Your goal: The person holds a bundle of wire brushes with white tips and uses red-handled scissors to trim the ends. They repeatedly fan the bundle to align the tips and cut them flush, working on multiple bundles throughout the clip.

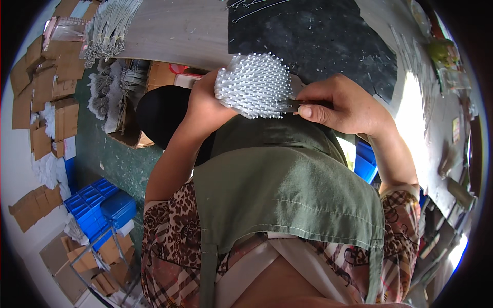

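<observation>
A thick bundle of thin silvery rods (pixel 254 84) stands above my lap, its many pale, rounded ends turned up toward me. My left hand (pixel 208 100) is wrapped around the bundle's left side, with most of the fingers hidden behind it. Against the right side, my right hand (pixel 346 105) is closed, thumb against fingers, on a thin dark strip (pixel 291 106) that reaches the edge of the bundle. The strip's far part is hidden, so its kind cannot be told.
Ahead is a worktable (pixel 174 31) with a black mat (pixel 313 41) and loose looped wires (pixel 257 11). More wire bundles (pixel 108 31) lie at its left end. A cardboard box (pixel 126 126) stands below. Blue crates (pixel 95 205) are at lower left; thin rods (pixel 411 66) lie far right.
</observation>
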A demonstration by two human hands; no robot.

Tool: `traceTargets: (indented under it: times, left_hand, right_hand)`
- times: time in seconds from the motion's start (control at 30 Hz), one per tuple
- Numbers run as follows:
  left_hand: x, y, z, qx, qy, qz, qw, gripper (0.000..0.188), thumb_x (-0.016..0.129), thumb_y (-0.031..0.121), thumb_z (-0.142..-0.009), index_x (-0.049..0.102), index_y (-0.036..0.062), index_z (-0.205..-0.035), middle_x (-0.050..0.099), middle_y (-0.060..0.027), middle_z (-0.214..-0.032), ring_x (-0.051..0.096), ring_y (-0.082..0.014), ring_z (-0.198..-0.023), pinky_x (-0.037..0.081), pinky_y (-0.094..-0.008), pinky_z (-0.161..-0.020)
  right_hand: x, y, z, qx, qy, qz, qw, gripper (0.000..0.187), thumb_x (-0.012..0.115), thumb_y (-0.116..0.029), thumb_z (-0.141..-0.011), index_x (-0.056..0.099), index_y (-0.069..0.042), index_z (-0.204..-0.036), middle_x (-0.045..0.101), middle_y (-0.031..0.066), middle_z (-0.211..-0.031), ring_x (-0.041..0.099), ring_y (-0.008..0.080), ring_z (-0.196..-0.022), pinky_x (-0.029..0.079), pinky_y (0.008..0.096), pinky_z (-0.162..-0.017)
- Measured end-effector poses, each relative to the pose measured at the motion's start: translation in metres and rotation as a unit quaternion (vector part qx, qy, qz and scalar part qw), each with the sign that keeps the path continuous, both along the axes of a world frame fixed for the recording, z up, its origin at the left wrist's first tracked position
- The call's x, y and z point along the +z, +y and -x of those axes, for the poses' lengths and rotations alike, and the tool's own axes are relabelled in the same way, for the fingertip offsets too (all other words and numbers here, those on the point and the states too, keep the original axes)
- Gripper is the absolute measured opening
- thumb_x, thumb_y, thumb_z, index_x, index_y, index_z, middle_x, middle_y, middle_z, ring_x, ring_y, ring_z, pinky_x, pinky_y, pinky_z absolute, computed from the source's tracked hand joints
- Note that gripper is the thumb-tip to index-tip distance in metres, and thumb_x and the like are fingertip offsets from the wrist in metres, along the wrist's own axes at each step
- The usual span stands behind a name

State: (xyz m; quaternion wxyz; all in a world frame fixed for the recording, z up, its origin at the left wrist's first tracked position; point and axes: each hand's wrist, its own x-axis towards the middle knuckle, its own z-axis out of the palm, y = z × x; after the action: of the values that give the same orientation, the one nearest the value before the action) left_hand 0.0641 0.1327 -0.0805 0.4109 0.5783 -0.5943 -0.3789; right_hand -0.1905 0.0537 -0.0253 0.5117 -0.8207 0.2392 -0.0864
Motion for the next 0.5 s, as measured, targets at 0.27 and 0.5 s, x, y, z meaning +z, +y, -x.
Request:
traceTargets:
  times: [0.27, 0.5]
  left_hand:
    - [-0.015, 0.003, 0.004, -0.064, 0.171, -0.16, 0.97, 0.053, 0.083, 0.01, -0.061, 0.059, 0.0, -0.106, 0.066, -0.0064, -0.1, 0.062, -0.0139, -0.091, 0.049, -0.0288, -0.081]
    - [-0.023, -0.004, 0.008, -0.055, 0.164, -0.209, 0.963, 0.061, 0.085, 0.012, -0.055, 0.057, 0.0011, -0.108, 0.064, -0.0071, -0.103, 0.06, -0.0162, -0.096, 0.046, -0.0302, -0.087]
  right_hand:
    - [-0.006, -0.009, 0.0, 0.027, -0.03, -0.118, 0.992, 0.041, 0.056, -0.042, -0.089, 0.063, -0.003, -0.078, 0.056, 0.0052, -0.062, 0.051, 0.017, -0.058, 0.039, 0.0307, -0.057]
    - [-0.021, -0.014, 0.006, 0.005, 0.005, -0.295, 0.956, 0.043, 0.055, -0.042, -0.091, 0.063, -0.003, -0.076, 0.042, -0.0047, -0.057, 0.036, 0.0058, -0.054, 0.027, 0.0224, -0.05]
